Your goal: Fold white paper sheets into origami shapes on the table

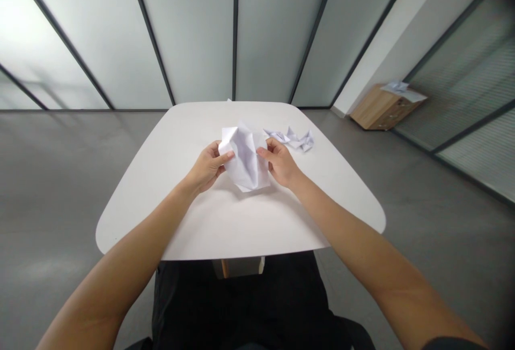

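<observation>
Between my two hands is a creased sheet of white paper [245, 159], held just above the table. My left hand [211, 163] pinches its left side, with the thumb on the near face and the fingers behind. On the opposite side my right hand [279, 161] grips the paper in the same way. The sheet is bent and wrinkled, with a fold running down its middle. Several crumpled pieces of white paper [300, 141] lie on the table just beyond my right hand. Part of that pile is hidden behind the hand.
The white table [201, 237] has rounded corners, and its near edge is close to my lap. A small white scrap shows at its far edge. To the far right, a wooden cabinet [374, 106] on the floor carries more paper. Frosted glass panels [193, 34] stand behind the table.
</observation>
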A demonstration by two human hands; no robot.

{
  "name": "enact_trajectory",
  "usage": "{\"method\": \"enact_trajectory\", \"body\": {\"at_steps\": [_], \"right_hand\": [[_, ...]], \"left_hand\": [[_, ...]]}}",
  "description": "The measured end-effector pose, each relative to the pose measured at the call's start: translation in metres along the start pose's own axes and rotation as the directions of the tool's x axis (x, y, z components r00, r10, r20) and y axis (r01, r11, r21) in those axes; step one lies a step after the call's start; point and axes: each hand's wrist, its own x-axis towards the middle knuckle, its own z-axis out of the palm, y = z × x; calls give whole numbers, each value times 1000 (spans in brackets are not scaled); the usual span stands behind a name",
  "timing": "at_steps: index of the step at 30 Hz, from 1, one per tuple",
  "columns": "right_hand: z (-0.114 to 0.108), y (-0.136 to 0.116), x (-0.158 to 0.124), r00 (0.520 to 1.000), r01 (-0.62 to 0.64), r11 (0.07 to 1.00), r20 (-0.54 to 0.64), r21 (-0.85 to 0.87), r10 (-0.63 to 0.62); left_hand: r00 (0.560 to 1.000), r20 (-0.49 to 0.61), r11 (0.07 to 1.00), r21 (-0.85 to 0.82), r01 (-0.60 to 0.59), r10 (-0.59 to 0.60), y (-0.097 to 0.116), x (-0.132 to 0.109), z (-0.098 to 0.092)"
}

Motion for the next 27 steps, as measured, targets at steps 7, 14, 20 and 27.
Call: {"method": "enact_trajectory", "body": {"at_steps": [7,14,20,27], "right_hand": [[7,4,-7,955,235,892,-78,-386,-285],[18,0,-18,873,357,574,45,-737,-486],[21,1,-21,835,378,474,72,-796,-545],[12,-4,-14,837,263,626,-149,-734,-527]], "left_hand": [[968,-101,962,169,-213,232,-5,0,2],[865,-169,775,546,-317,473,-7,-10,13],[786,-211,670,673,-315,582,-2,-12,10],[759,-297,673,700,-239,579,6,1,-14]]}}
